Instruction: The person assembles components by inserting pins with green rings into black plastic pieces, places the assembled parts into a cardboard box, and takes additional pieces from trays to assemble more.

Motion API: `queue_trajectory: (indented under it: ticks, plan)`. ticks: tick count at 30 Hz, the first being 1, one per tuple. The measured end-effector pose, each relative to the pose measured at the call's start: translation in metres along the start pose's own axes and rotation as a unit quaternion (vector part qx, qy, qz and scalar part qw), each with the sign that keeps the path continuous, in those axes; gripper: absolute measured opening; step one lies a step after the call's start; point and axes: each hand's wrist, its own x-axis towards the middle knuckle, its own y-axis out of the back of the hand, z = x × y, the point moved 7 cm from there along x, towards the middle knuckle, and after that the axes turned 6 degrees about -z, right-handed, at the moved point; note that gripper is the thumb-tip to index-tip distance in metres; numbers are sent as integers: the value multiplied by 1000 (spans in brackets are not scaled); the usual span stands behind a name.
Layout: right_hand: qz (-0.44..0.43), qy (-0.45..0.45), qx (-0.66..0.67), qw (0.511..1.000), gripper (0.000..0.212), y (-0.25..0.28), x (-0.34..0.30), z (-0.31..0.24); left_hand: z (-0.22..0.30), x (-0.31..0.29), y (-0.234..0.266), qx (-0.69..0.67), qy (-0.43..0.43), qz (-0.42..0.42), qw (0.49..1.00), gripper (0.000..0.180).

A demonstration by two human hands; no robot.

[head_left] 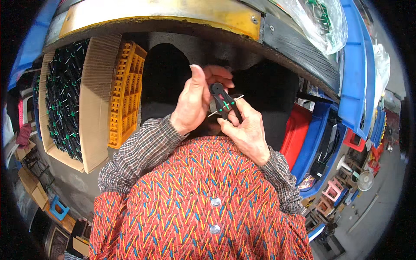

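In front of my chest is a black plastic part (219, 99) with a round hub at its upper end, a green cross and green dots on its face, and a thin metal rod sticking out on both sides. My right hand (250, 135) grips its lower end between thumb and fingers. Beside the hub, my left hand (190, 100) is open, thumb raised and fingers reaching behind the part. Whether those fingers touch it is hidden.
Many similar black parts (67, 99) fill a cardboard box (99, 99) at left, next to an orange crate (125, 95). A worktable edge (160, 19) crosses ahead. At right are a plastic bag (331, 32), a blue tray (356, 60), a red bin (297, 134) and a blue bin (308, 149).
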Motion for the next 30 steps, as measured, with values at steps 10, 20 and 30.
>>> queue_trajectory:
  ticks: [10,20,30]
  plan:
    - [-4,89,179,980,21,-1,0,-14,21,-27,3,142,3,-25,989,21]
    - [-22,64,202,977,14,0,-4,-8,31,-32,0,182,10,-56,982,22]
    - [-37,49,238,969,14,-5,-4,-8,34,-26,2,194,65,-79,976,22]
